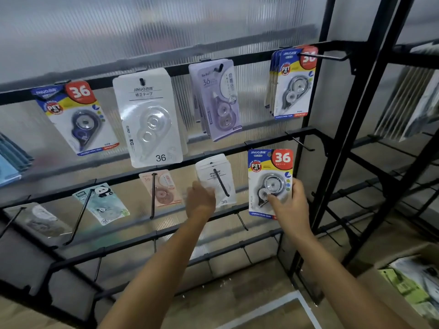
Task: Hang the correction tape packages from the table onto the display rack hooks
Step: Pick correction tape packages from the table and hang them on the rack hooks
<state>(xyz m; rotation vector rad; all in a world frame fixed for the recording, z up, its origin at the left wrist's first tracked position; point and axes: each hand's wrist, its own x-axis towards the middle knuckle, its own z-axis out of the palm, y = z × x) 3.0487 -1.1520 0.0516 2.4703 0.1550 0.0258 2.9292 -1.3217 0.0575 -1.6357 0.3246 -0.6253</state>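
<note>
below the empty hook (pixel 299 141) on the second rail, right hand (pixel 291 205) pinches a blue correction tape package (pixel 270 182) upright, not yet hung. left hand (pixel 200 201) blurred beside white packs (pixel 215 179), grip unclear. risk: card hole misses hook tip, package slips.

The right hand (pixel 291 205) holds a blue-and-yellow correction tape package (pixel 269 176) upright just below a bare rack hook (pixel 299 141), thumb on the blister. The left hand (pixel 200 200), blurred, touches white packages (pixel 215 176) hanging on the neighbouring hook of the black display rack (pixel 332 138)
</note>
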